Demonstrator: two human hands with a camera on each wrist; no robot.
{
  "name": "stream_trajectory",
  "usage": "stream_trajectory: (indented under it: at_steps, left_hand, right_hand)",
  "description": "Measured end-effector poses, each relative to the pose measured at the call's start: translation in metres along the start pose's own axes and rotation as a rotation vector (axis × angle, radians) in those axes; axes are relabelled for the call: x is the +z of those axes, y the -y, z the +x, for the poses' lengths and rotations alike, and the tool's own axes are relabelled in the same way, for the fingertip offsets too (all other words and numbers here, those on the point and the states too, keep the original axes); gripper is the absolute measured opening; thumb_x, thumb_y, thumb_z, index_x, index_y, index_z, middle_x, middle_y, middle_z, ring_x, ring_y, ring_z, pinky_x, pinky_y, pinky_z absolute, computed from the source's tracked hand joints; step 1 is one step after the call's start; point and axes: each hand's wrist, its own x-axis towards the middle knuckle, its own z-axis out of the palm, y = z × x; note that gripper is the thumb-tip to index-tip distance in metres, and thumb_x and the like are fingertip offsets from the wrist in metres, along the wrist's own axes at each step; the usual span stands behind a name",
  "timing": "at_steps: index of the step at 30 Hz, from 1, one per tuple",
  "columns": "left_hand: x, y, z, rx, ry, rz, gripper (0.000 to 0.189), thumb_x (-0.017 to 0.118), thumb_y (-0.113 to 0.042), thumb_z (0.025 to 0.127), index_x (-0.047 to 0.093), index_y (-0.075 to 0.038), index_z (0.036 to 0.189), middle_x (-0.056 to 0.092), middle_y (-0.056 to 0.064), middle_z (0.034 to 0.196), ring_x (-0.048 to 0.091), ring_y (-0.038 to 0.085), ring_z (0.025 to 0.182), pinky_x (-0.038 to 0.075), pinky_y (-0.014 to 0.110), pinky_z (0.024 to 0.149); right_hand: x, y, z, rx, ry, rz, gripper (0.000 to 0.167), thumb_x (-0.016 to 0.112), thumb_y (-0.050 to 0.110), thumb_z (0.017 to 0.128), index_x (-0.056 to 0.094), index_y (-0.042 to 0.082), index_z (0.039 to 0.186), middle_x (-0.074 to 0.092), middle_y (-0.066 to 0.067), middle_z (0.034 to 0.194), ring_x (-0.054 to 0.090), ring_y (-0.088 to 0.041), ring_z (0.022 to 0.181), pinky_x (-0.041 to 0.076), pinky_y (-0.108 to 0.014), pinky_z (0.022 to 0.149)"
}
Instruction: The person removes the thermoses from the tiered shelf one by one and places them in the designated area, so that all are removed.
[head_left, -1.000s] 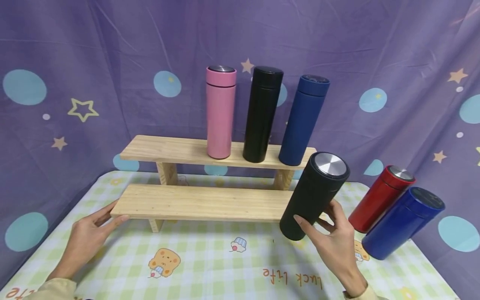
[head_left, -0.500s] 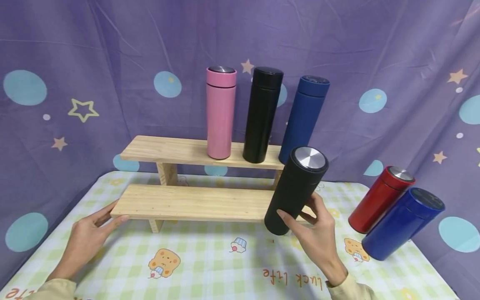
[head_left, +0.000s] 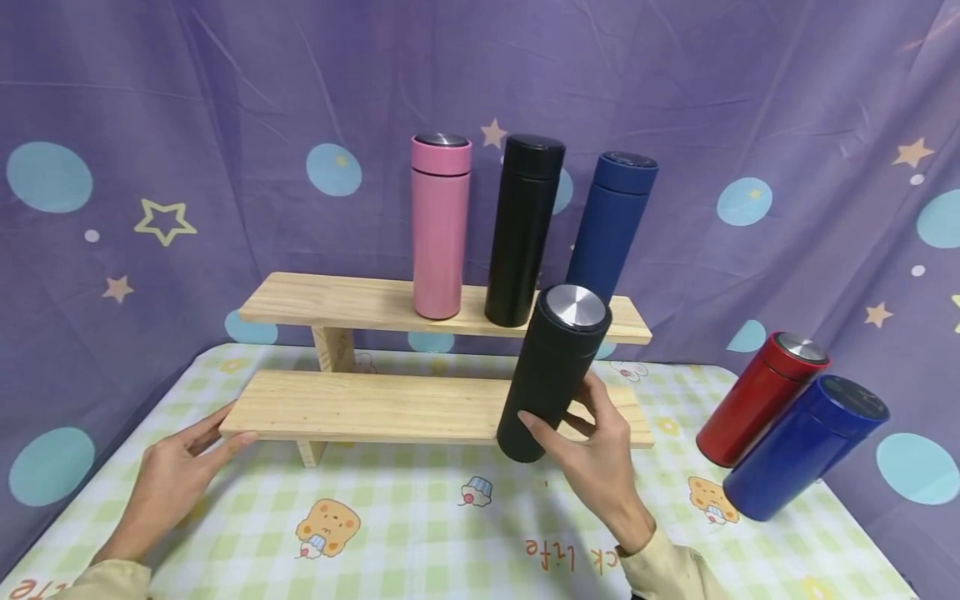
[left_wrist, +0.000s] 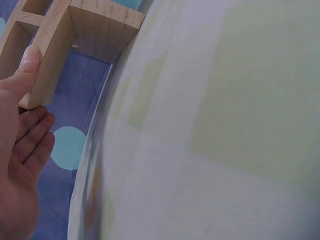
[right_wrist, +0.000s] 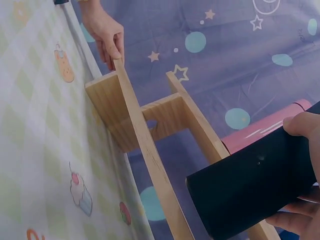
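Note:
My right hand (head_left: pixel 600 462) grips a black thermos bottle (head_left: pixel 551 375) with a silver lid, thumb on the near side. In the head view the bottle is tilted in front of the lower board's right half. The right wrist view shows its base apart from the front board. My left hand (head_left: pixel 168 475) pinches the left end of the two-tier wooden shelf (head_left: pixel 360 408), thumb at the front edge and fingers beyond. On the upper tier stand a pink thermos (head_left: pixel 440 233), a slim black thermos (head_left: pixel 522 233) and a navy thermos (head_left: pixel 611 225), whose lower part is hidden.
At the right of the table, a red thermos (head_left: pixel 757 404) and a blue thermos (head_left: pixel 798 450) stand close together. A checked cloth (head_left: pixel 405 533) covers the table. Behind the shelf hangs a purple curtain (head_left: pixel 225 100).
My right hand has carried the black thermos leftward along the shelf's front and slightly up, so it now covers the navy thermos's lower part. My left hand stays on the shelf end.

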Motion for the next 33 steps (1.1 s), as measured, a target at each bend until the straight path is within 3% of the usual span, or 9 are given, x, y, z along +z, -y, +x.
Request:
stream_trajectory:
  at_steps: [8,17,33]
  left_hand:
    - [0.001,0.001,0.001,-0.008,-0.007,0.004,0.072,0.074,-0.045,0.097,0.050,-0.006,0.153,0.054,0.031,0.137,0.057,0.051,0.120,0.050,0.061,0.087]
    - [0.002,0.000,0.000,-0.012,-0.020,0.005,0.071,0.074,-0.045,0.097,0.051,-0.006,0.152,0.054,0.030,0.137,0.056,0.052,0.121,0.046,0.070,0.090]
    - [0.002,0.000,0.000,0.013,-0.036,0.011,0.070,0.074,-0.044,0.097,0.052,-0.006,0.151,0.057,0.028,0.135,0.057,0.054,0.119,0.046,0.071,0.089]
  right_hand:
    - [0.017,-0.001,0.005,0.035,0.039,0.046,0.064,0.090,0.003,0.080,0.062,0.012,0.137,0.070,-0.001,0.116,0.069,-0.021,0.104,0.064,-0.039,0.080]
    - [0.032,0.002,0.008,0.064,0.066,0.072,0.068,0.091,0.006,0.079,0.060,0.012,0.140,0.069,-0.004,0.117,0.069,-0.021,0.106,0.064,-0.038,0.081]
    - [0.060,0.005,0.013,0.088,0.115,0.083,0.067,0.090,0.009,0.081,0.059,0.012,0.141,0.069,-0.005,0.120,0.068,-0.020,0.108,0.063,-0.038,0.083]
